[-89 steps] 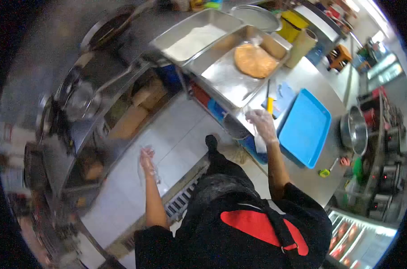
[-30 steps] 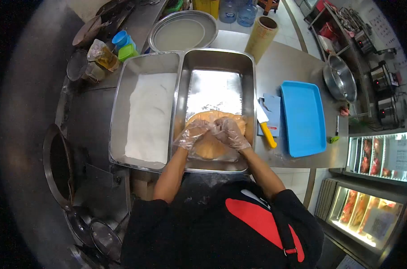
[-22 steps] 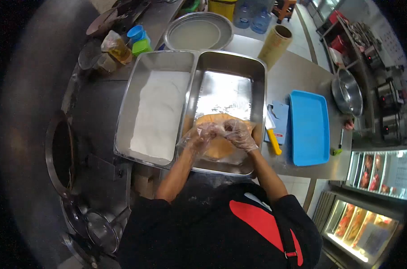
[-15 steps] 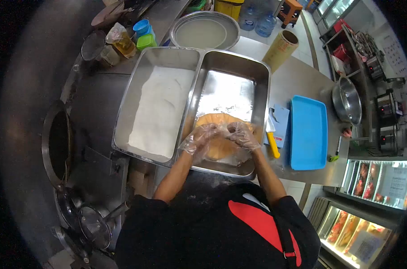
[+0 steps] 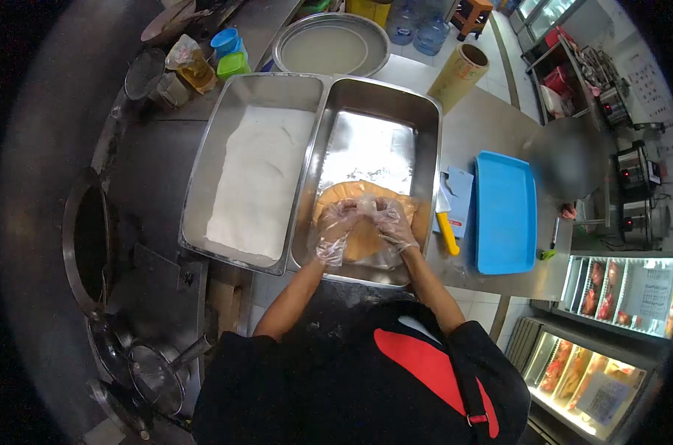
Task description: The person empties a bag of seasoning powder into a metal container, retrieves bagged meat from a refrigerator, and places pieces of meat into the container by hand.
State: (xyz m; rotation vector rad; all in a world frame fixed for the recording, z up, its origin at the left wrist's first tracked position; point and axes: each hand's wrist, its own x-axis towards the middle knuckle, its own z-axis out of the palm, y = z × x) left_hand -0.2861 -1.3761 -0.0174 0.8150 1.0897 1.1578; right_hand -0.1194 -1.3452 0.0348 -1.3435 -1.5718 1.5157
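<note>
A clear plastic bag (image 5: 362, 245) filled with something orange-brown lies at the near end of a deep steel pan (image 5: 433, 119). What the filling is, I cannot make out. My left hand (image 5: 336, 222), in a clear disposable glove, has its fingers closed on the gathered top of the bag. From the other side my right hand (image 5: 392, 222), gloved the same way, pinches the same gathered plastic. The two hands nearly meet over the bag, and their fingertips are partly lost in the shiny film.
Left of the pan stands another steel pan of white powder (image 5: 255, 178). To the right lie a yellow-handled knife (image 5: 447, 231) and a blue tray (image 5: 505, 215). A large roll (image 5: 461, 74) and a basin of cloudy liquid (image 5: 329, 48) stand behind.
My hands have come closer together at the bag's top, bunching the plastic between them. The whole view has shifted slightly.
</note>
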